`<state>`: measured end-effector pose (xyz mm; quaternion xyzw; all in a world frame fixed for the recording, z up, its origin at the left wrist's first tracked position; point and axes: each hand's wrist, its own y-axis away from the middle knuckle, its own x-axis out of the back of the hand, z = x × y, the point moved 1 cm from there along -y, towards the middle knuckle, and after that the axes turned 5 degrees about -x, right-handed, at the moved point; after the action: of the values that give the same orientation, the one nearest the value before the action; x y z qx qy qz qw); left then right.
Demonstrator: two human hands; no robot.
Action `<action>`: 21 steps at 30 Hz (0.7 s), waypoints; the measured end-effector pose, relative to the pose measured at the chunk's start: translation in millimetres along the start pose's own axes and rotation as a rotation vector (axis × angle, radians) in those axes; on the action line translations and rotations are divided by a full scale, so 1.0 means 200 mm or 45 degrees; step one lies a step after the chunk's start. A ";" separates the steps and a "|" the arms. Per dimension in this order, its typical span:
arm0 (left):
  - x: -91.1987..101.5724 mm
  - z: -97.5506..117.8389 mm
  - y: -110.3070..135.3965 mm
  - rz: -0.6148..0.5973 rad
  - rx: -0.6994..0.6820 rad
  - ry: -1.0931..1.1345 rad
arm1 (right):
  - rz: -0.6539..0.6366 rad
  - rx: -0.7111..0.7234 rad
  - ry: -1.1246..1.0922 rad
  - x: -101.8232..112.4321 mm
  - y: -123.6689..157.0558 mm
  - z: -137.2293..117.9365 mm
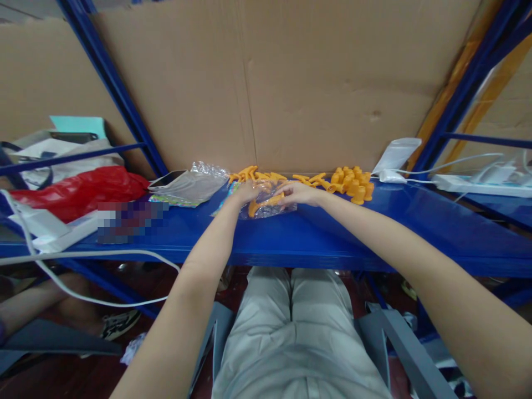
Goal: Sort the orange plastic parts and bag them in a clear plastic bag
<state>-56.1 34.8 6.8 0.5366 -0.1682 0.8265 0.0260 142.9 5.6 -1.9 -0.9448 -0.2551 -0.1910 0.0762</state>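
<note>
My left hand (248, 192) is closed on the edge of a clear plastic bag (290, 208) with a colourful printed part at its left. An orange plastic piece (266, 204), curved at its left end, lies at the bag; whether it is fully inside I cannot tell. My right hand (300, 194) has its fingers closed on the right end of this piece. Behind my hands, along the cardboard, lie several orange hook-shaped pieces (248, 173). To the right of my right hand stands a cluster of orange cup-like pieces (351, 180).
Left on the blue shelf (332, 233) are flat plastic packs (187, 185), a red plastic bag (91, 191) and a white power strip (66, 230) with cables. A white packet (397, 155) leans at the back right. Another person's leg (54, 302) shows lower left.
</note>
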 end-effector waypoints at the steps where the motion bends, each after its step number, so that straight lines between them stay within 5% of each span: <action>1: 0.00 0.00 0.00 0.030 0.036 0.024 | 0.011 -0.025 -0.054 0.00 -0.01 0.00; 4: 0.03 0.05 0.01 0.100 -0.103 0.143 | 0.056 -0.075 -0.186 -0.01 -0.03 -0.01; 7: 0.06 0.14 0.03 0.020 -0.402 0.221 | 0.121 -0.091 -0.285 -0.02 -0.04 0.00; 10: 0.09 0.24 0.06 0.000 -0.505 0.114 | 0.152 -0.140 -0.364 -0.02 -0.04 0.02; 14: 0.09 0.32 0.06 0.034 -0.373 -0.200 | 0.138 -0.188 -0.424 -0.04 -0.04 0.03; 21: 0.04 0.35 -0.02 -0.335 -0.143 -0.245 | 0.147 -0.249 -0.508 -0.08 -0.02 0.03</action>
<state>2.3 16.0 40.5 0.6284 -0.1441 0.7500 0.1475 130.4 3.9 -14.1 -0.9797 -0.1911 -0.0196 -0.0568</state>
